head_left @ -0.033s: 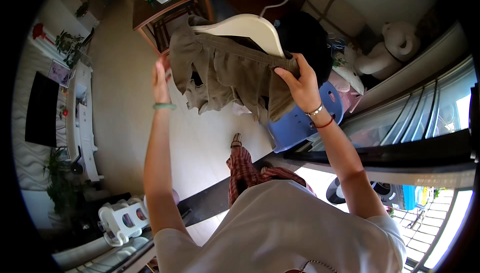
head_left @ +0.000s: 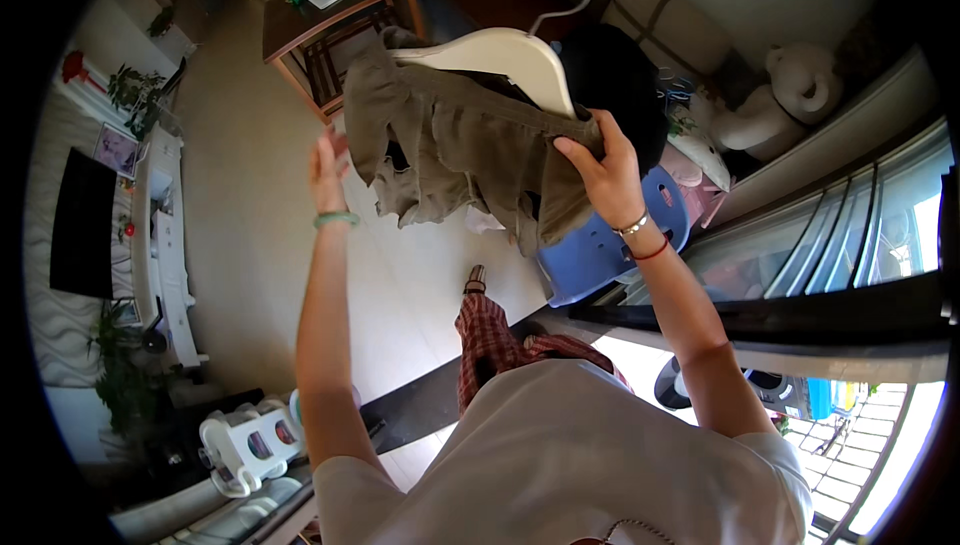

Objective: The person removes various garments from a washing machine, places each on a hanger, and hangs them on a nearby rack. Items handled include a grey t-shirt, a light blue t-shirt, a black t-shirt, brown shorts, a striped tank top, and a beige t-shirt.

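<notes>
An olive-brown garment [head_left: 445, 145] with a waistband and ruffled lower edge, perhaps a skirt or shorts, hangs on a cream hanger [head_left: 500, 53] with a metal hook. My right hand [head_left: 608, 177] grips the waistband's right corner near the hanger's end, thumb on top and fingers behind. To the left, my left hand [head_left: 328, 170] is apart from the cloth, its fingers stretched out and slightly blurred. A green bangle [head_left: 336, 218] circles my left wrist. The garment's left end sits around the hanger's other arm without my hand on it.
A blue plastic chair [head_left: 610, 245] stands below the garment, to the right. Beyond is a dark wooden table [head_left: 345, 15] with containers. A white teddy bear [head_left: 790, 95] sits far right. Sliding glass panels [head_left: 840, 225] run along the right side; a television [head_left: 82, 225] is on the left.
My left hand has shifted slightly down and right, its fingers spreading a little. The garment and hanger have moved slightly right with my right hand, which keeps its grip.
</notes>
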`<move>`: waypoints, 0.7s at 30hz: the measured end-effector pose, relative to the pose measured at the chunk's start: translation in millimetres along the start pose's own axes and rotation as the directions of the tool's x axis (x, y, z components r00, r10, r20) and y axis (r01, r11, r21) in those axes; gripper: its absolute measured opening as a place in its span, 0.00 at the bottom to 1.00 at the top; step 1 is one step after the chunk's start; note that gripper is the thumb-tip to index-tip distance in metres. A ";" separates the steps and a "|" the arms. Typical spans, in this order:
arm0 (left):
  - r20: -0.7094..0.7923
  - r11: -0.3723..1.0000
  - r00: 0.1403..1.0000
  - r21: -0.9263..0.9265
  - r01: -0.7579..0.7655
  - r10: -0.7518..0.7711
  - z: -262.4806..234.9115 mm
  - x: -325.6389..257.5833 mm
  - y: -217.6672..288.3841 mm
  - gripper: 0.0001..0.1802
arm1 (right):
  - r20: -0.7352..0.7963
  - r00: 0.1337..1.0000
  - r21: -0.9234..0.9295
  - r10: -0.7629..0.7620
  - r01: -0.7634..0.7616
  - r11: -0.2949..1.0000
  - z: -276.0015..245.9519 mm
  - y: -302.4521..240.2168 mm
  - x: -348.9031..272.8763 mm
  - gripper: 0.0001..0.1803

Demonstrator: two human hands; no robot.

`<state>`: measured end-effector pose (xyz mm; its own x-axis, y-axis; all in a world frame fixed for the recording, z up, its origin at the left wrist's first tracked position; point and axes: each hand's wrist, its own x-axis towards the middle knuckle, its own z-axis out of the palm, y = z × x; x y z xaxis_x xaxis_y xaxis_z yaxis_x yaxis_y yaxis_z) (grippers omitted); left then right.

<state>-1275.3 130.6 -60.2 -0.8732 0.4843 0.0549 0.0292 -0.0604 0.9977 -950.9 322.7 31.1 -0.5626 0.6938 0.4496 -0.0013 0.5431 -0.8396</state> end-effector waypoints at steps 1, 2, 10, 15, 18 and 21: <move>-0.039 0.990 0.992 -0.078 0.115 -0.118 -18.5 15.9 -49.0 0.33 | -0.007 0.999 0.037 0.043 -0.043 0.998 9.3 4.7 7.2 0.18; -0.070 0.960 0.968 -0.162 0.226 -0.240 -37.3 32.4 -99.8 0.30 | -0.027 0.998 0.082 0.052 -0.049 0.995 18.0 2.4 16.6 0.18; -0.082 0.711 0.723 -0.288 0.641 -0.686 34.3 118.2 -257.9 0.33 | -0.138 0.976 0.123 0.168 -0.151 0.981 -8.4 -26.7 78.0 0.16; 0.157 0.500 0.577 -0.353 0.791 -0.801 98.9 209.2 -216.5 0.43 | -0.336 0.929 0.163 0.155 -0.105 0.981 -17.4 -39.3 116.0 0.18; 0.262 0.458 0.590 -0.424 0.781 -0.764 122.7 207.8 -209.0 0.38 | -0.423 0.891 0.130 0.166 -0.122 0.984 -23.6 -37.1 127.0 0.18; 0.338 0.564 0.802 -0.578 0.589 -0.491 127.5 197.8 -226.2 0.33 | -0.462 0.871 0.143 0.166 -0.112 0.983 -24.5 -31.4 132.4 0.18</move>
<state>-1392.7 351.4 -270.1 -0.5504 0.7137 -0.4333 -0.7796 -0.2534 0.5728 -1005.1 409.1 124.4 -0.1082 0.9133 0.3927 -0.0561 0.3887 -0.9196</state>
